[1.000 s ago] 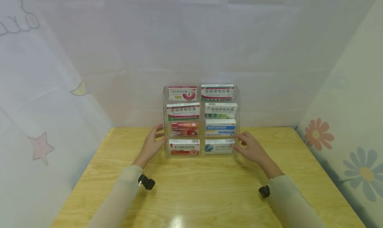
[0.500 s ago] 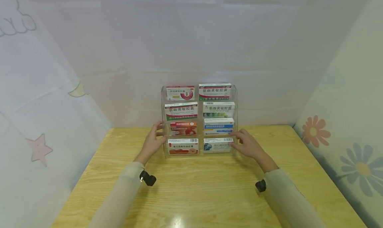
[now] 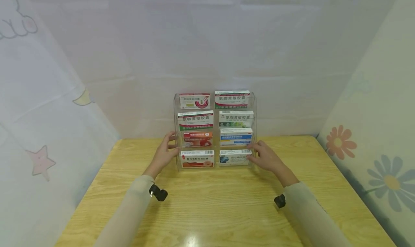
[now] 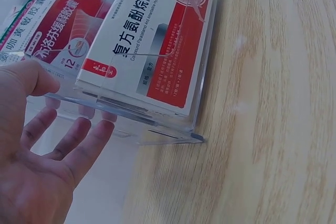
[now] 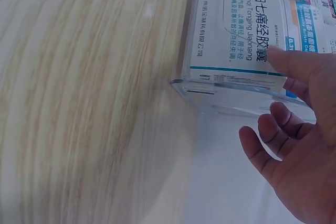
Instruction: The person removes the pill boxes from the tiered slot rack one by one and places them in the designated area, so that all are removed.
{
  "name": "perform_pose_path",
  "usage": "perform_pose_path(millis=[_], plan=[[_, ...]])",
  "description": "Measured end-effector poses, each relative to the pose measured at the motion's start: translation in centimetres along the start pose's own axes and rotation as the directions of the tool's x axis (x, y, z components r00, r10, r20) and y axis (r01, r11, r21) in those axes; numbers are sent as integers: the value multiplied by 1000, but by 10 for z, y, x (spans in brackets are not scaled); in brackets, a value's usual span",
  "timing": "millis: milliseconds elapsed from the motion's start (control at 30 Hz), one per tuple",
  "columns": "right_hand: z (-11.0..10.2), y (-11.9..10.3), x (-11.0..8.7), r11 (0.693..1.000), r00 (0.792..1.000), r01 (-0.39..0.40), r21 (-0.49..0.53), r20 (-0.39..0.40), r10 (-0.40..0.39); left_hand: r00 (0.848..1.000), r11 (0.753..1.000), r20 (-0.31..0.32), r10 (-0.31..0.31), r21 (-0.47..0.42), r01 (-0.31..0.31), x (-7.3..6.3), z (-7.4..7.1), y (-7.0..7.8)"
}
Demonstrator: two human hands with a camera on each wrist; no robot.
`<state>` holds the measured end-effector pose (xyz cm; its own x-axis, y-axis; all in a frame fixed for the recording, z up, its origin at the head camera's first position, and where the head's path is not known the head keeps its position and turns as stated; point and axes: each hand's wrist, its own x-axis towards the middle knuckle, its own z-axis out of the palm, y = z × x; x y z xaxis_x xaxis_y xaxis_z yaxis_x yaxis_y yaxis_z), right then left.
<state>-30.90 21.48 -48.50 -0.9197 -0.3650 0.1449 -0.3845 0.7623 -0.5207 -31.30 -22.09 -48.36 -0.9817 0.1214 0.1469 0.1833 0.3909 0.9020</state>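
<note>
Your left hand (image 3: 163, 155) and right hand (image 3: 267, 157) held the clear rack (image 3: 216, 148) by its sides, fingers half-curled. Likely stiff and slick, it wanted low, matched grips.

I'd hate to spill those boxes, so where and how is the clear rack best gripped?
By the two side walls of the clear rack, probably, coming from left and right together: boxes fill the front, while those thin, bare sides can be pinched.

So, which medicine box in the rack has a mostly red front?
The ibuprofen capsule box, left column, third row down: it alone has red covering most of its front.
</note>
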Motion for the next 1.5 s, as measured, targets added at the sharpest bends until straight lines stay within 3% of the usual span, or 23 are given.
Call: perform_pose_path(millis=[200, 300, 433, 500, 867, 1167, 1367, 1500], plan=[[-2, -5, 1, 1000, 1000, -24, -12, -6, 23, 1000, 1000, 7, -2, 3, 2, 1, -1, 0], [-3, -7, 0, 1000, 1000, -22, 0, -16, 22, 1000, 1000, 18, -15, -3, 15, -3, -2, 9], [-3, -7, -3, 1000, 999, 8, 9, -51, -8, 999, 1000, 24, -25, 0, 25, -3, -1, 7], [-4, -9, -4, 1000, 997, 29, 12, -77, -28, 1000, 1000, 15, -14, 11, 14, 2, 0, -3], [-15, -32, -11, 988, 980, 126, 92, -164, -110, 1000, 1000, 18, -15, -6, 15, 1, 1, -5], [-24, -47, -17, 966, 992, 62, 251, -125, -31, 998, 999, 49, -26, -23, 27, 3, -3, -1], [-24, -51, -19, 951, 992, 40, 306, -123, -2, 998, 999, 66, -13, -43, 16, 4, -4, 0], [-22, -52, -21, 924, 995, 4, 383, -94, 35, 997, 999, 79, -15, -46, 19, 4, -5, -2]])
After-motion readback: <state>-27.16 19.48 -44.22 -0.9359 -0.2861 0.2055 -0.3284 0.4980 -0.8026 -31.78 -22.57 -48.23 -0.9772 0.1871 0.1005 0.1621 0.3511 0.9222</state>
